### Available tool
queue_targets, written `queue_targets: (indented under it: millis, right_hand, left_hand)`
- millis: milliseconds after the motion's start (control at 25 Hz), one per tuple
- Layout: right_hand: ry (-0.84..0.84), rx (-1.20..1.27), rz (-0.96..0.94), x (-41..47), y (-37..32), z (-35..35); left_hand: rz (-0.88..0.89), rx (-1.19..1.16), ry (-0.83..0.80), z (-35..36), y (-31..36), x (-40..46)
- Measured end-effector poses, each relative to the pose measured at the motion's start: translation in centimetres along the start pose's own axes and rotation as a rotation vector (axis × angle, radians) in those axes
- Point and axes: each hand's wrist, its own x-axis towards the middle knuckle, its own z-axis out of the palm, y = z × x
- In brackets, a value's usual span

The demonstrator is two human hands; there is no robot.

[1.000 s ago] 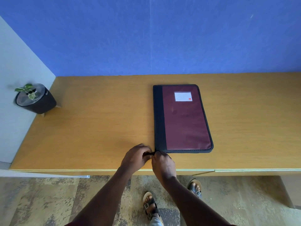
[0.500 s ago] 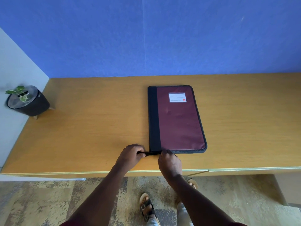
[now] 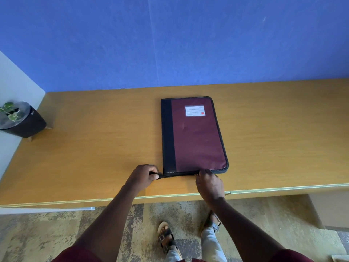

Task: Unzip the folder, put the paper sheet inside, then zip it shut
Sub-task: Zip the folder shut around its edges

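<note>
A flat rectangular maroon fabric folder with a black spine strip and black zip edging [image 3: 196, 137] is lying closed-face-up on the long orange-brown wooden desk [image 3: 94, 148], its near short edge facing the person and its white lined label [image 3: 195, 111] sitting near the far end. The left hand [image 3: 142, 177] is resting on the desk just off the folder's near left corner, its fingers curling around a short black tab [image 3: 157, 175] that is sticking out from that corner. The right hand [image 3: 208, 183] is sitting further right along the same near edge, its fingertips pinching the small metal zip slider [image 3: 196, 174]; the two hands are spaced apart along that edge. A dark round pot holding a small green-leaved plant [image 3: 18, 120] is standing at the desk's far left end, well apart from the folder.
</note>
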Motion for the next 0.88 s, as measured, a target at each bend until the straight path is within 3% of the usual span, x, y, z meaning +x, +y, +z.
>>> queue_targets:
  millis: [560, 760, 880]
  right_hand:
    - [0.044, -0.016, 0.085, 1.2, 9.5, -2.1]
    - [0.027, -0.002, 0.054, 1.8, 10.6, -2.7]
    - [0.012, 0.038, 0.026, 2.4, 11.3, -3.0]
  left_hand:
    - [-0.226, 0.156, -0.062, -0.7, 2.4, 1.1]
    - [-0.321, 0.432, -0.261, -1.8, 4.4, 3.0]
    - [-0.393, 0.445, -0.305, -2.0, 6.1, 4.5]
